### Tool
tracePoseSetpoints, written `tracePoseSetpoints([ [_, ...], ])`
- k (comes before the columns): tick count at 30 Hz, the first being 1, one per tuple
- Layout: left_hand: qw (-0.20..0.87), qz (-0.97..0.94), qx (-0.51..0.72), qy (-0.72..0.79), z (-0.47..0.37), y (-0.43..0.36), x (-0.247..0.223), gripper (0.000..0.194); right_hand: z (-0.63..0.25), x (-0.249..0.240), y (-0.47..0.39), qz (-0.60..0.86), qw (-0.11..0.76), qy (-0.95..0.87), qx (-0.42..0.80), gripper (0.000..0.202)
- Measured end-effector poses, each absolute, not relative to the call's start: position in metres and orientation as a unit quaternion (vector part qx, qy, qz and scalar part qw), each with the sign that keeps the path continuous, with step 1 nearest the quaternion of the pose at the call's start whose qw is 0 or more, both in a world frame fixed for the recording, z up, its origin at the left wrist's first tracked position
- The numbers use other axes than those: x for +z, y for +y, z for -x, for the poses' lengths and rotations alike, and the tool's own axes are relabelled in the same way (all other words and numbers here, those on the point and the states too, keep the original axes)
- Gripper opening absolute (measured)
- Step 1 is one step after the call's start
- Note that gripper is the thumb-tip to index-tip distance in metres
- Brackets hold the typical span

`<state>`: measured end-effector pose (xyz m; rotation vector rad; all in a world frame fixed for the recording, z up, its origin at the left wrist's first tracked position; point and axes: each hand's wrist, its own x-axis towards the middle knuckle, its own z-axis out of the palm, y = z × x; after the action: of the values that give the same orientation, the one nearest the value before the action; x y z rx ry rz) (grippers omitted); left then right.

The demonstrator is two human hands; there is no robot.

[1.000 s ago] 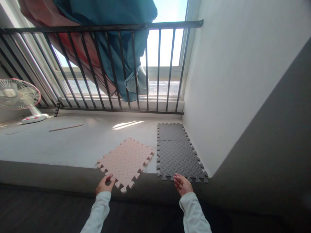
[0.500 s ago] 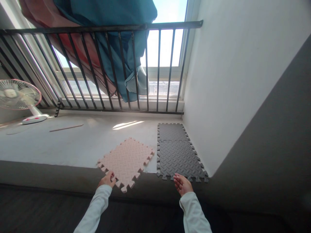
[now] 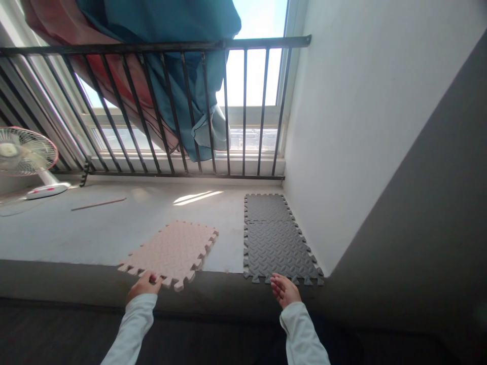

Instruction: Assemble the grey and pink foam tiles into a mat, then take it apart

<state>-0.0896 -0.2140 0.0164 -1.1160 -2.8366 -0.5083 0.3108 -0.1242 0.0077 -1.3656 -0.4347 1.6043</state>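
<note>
In the head view a pale pink foam mat tile with toothed edges is held at its near edge by my left hand, fingers closed on it. The tile sits over the front of the white ledge. To the right, two joined dark grey foam mat tiles lie flat along the wall. My right hand is at their near edge, fingers extended and nothing visible in it; whether it touches the tiles I cannot tell.
The white ledge runs beneath a black metal railing, with blue and red curtains behind it. A fan stands at the left, near a thin stick. A white wall rises at the right.
My left hand has carried the pink foam tile to the left, away from the grey tiles. My right hand has stayed by the grey tiles' near edge.
</note>
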Motion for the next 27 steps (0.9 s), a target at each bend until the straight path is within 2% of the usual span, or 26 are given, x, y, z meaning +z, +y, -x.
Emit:
tracePoseSetpoints([
  [6,-0.008,0.296,-0.149,-0.943,0.085,-0.218,0.01,0.022,-0.31,0.009,-0.125,0.562,0.475,-0.172,0.655,0.025],
  [27,0.003,0.404,-0.147,-0.903,0.106,-0.233,-0.026,0.014,-0.31,0.006,-0.124,0.574,0.467,-0.193,0.644,0.028],
])
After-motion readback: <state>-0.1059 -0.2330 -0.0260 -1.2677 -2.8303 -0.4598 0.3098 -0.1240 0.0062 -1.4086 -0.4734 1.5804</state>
